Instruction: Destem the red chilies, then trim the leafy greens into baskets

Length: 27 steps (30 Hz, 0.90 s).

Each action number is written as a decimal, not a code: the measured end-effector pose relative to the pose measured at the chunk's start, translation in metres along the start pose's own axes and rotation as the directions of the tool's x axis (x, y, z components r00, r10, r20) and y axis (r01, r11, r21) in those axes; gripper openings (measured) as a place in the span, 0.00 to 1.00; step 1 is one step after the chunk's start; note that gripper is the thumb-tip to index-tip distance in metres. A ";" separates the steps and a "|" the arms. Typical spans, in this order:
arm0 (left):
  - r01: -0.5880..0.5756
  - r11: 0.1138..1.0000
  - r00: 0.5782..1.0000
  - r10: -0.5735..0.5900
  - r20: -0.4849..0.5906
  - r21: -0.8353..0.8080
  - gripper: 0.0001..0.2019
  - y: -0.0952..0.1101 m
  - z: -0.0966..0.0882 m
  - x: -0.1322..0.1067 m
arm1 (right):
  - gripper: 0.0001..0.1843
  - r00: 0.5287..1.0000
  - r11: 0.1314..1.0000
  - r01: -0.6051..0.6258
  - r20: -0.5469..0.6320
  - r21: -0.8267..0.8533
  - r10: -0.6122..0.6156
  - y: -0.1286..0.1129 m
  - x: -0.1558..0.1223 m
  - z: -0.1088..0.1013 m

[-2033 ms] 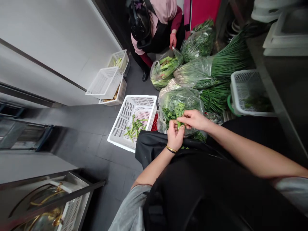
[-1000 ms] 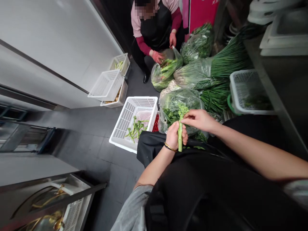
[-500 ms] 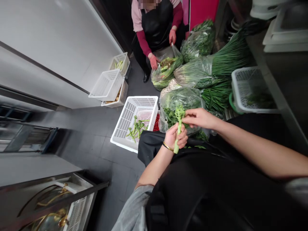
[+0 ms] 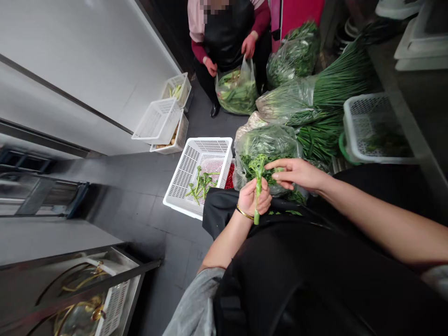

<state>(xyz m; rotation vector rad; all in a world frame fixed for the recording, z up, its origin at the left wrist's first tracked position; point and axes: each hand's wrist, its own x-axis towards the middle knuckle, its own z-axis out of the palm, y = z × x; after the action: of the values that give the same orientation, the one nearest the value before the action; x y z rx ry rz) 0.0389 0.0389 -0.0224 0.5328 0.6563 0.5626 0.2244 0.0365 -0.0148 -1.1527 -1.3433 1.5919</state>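
At the center of the frame, your left hand [image 4: 252, 199] has its fingers clamped around a green stalk [image 4: 258, 185], florets upward. Your right hand [image 4: 301, 174], just right of the florets, has its fingers apart; whether they touch, you cannot tell. A white basket [image 4: 177, 187] holding more stalks [image 4: 200, 185] sits left of center.

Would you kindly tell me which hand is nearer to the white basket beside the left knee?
Left. The left hand, gripping a green stem, is to the right of the basket; the right hand is farther right, beyond the stem.
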 end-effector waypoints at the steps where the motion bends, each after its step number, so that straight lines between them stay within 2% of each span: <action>1: 0.016 0.999 0.999 -0.017 0.037 0.041 0.19 -0.002 0.000 0.001 | 0.20 0.996 0.993 -0.060 0.065 0.099 0.054 -0.002 0.006 -0.002; 2: 0.019 0.996 0.997 -0.025 0.067 0.090 0.19 -0.005 0.000 0.003 | 0.20 0.991 0.983 -0.093 0.110 0.161 0.076 -0.004 0.011 -0.002; 4: -0.021 0.982 0.997 0.005 0.082 0.190 0.19 -0.011 -0.001 0.007 | 0.21 0.990 0.977 -0.108 0.111 0.186 0.088 -0.005 0.018 0.002; 6: -0.131 0.953 0.991 0.133 0.012 0.273 0.20 -0.017 -0.002 0.010 | 0.22 0.994 0.985 -0.100 0.058 0.143 0.093 -0.003 0.021 0.008; 8: -0.244 0.910 0.954 0.288 -0.087 0.335 0.20 -0.020 -0.001 0.012 | 0.22 0.995 0.986 -0.093 0.046 0.140 0.087 0.002 0.020 0.014; 10: -0.299 0.901 0.921 0.359 -0.153 0.314 0.19 -0.019 0.001 0.011 | 0.21 0.995 0.972 -0.090 0.071 0.217 0.077 0.008 0.015 0.016; 12: -0.274 0.947 0.939 0.301 -0.165 0.168 0.18 -0.013 0.004 0.008 | 0.22 0.993 0.960 -0.099 0.083 0.263 0.080 0.012 0.006 0.015; 14: -0.200 0.980 0.972 0.197 -0.127 -0.014 0.17 -0.004 0.005 0.005 | 0.22 0.993 0.965 -0.112 0.061 0.238 0.100 0.014 -0.004 0.010; 16: -0.120 0.987 0.991 0.112 -0.076 -0.108 0.16 0.002 0.006 0.003 | 0.22 0.992 0.974 -0.125 0.035 0.187 0.121 0.012 -0.010 0.006; 19: -0.054 0.995 0.998 0.051 -0.039 -0.089 0.15 0.000 0.006 0.005 | 0.23 0.993 0.985 -0.115 0.032 0.130 0.112 0.002 -0.008 0.004; 21: -0.100 0.995 0.992 0.099 -0.075 -0.014 0.15 -0.006 0.008 0.008 | 0.20 0.996 0.995 -0.085 0.030 0.061 0.083 -0.004 0.002 0.008; 23: -0.226 0.972 0.960 0.234 -0.156 0.069 0.16 -0.013 0.011 0.010 | 0.15 0.999 0.998 -0.022 -0.029 -0.057 0.021 -0.004 0.013 0.015; 25: -0.339 0.933 0.904 0.359 -0.234 0.122 0.18 -0.019 0.013 0.010 | 0.12 0.977 0.957 0.114 -0.147 -0.266 -0.157 0.003 0.019 0.023; 26: -0.361 0.924 0.887 0.382 -0.260 0.124 0.18 -0.020 0.015 0.009 | 0.10 0.937 0.892 0.216 -0.172 -0.397 -0.303 0.008 0.019 0.028; 27: -0.358 0.927 0.885 0.375 -0.278 0.110 0.18 -0.021 0.016 0.009 | 0.10 0.877 0.787 0.329 -0.141 -0.522 -0.460 0.013 0.016 0.032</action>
<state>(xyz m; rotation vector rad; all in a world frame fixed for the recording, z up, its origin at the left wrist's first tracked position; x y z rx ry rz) 0.0618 0.0247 -0.0284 0.6376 0.8629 0.9983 0.1893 0.0396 -0.0286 -1.2061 -1.7202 0.7804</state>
